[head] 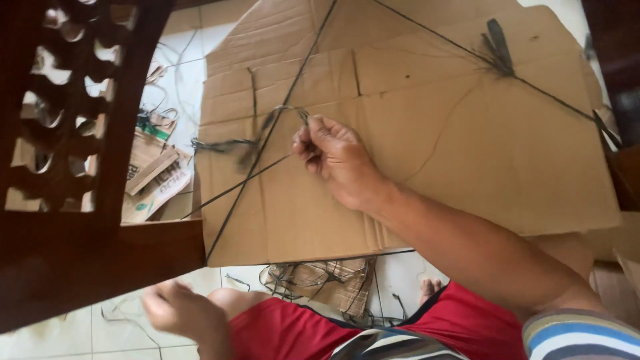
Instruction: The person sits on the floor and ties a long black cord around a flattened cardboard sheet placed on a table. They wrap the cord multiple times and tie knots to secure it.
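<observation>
Head view, looking steeply down, close

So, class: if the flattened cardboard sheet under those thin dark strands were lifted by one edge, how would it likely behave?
The cardboard sheet would probably sag and fold, since creases and flap seams cross it. It looks light for its spread, being a thin opened-out box. The dark strands pinched by the right hand would likely slide off; nothing visibly fastens them down.

A cardboard sheet (427, 147) lies flat on the floor (180, 73), with thin sticks (280, 107) crossing on top of it. The right hand (337, 157) rests on the sheet where the sticks meet. The left hand (180, 310) is nearer, below the sheet's edge. A chair (73, 133) stands left; cardboard scraps (157, 173) lie between chair and sheet.
</observation>
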